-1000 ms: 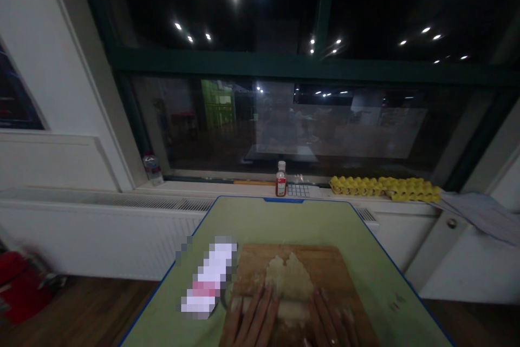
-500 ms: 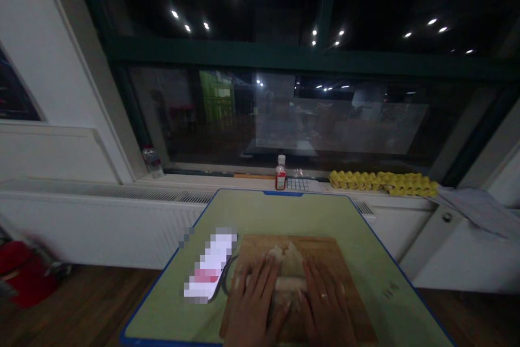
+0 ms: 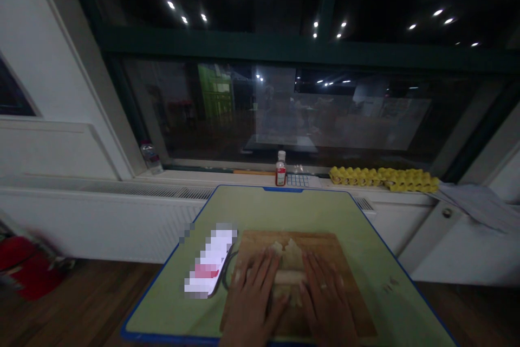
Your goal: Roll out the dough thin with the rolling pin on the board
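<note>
A wooden cutting board (image 3: 353,309) lies on the table, with a flattened piece of pale dough (image 3: 291,254) on it. Across the dough rests a light rolling pin (image 3: 289,277), its middle showing between my hands. My left hand (image 3: 254,295) lies flat over the pin's left part, fingers stretched forward. On the right part lies my right hand (image 3: 328,295), also flat with its fingers extended and a ring on one of them. Both palms press from above rather than wrapping round the pin, and its ends are mostly hidden beneath them.
A phone (image 3: 213,260), partly blurred out, lies left of the board on the green table (image 3: 280,209). Behind, the windowsill holds a small red-labelled bottle (image 3: 280,169), yellow egg trays (image 3: 384,179) and a clear bottle (image 3: 151,157). Papers (image 3: 479,203) lie at right.
The whole scene sits slightly higher in the picture as the head camera tilts down. Both hands stay flat on the rolling pin, with hardly any shift over the board.
</note>
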Available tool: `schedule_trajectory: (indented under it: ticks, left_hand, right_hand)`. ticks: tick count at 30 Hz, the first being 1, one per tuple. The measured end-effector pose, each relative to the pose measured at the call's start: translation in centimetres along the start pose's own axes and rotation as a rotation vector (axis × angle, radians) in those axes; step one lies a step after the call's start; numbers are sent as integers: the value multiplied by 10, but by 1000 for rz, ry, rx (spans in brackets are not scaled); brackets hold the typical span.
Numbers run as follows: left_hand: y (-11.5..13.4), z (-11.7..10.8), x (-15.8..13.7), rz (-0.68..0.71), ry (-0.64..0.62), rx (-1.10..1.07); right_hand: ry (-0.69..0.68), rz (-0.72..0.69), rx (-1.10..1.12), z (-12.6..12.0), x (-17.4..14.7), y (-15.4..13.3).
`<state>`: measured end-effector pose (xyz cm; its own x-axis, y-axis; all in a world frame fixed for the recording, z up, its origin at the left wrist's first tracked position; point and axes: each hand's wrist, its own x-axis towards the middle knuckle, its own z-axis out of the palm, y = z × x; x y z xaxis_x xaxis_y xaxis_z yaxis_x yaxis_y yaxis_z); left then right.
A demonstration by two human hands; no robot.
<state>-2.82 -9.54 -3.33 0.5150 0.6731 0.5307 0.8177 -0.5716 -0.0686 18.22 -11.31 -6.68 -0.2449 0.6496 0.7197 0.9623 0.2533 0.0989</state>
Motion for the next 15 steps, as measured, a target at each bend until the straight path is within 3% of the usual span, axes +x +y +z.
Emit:
schedule_trajectory:
  ticks: [4, 7, 11, 15]
  left_hand:
    - [-7, 7, 29, -84, -115, -129]
    - [-7, 7, 31, -95, -114, -128]
    - [1, 2, 6, -10, 2, 1]
    - [10, 11, -34, 66, 106, 111]
  right_hand:
    - [-56, 92, 6, 8, 29, 4]
    - [-86, 120, 13, 6, 31, 4]
    - [-24, 45, -3, 0, 4, -2]
    - [125, 37, -61, 6, -36, -12]
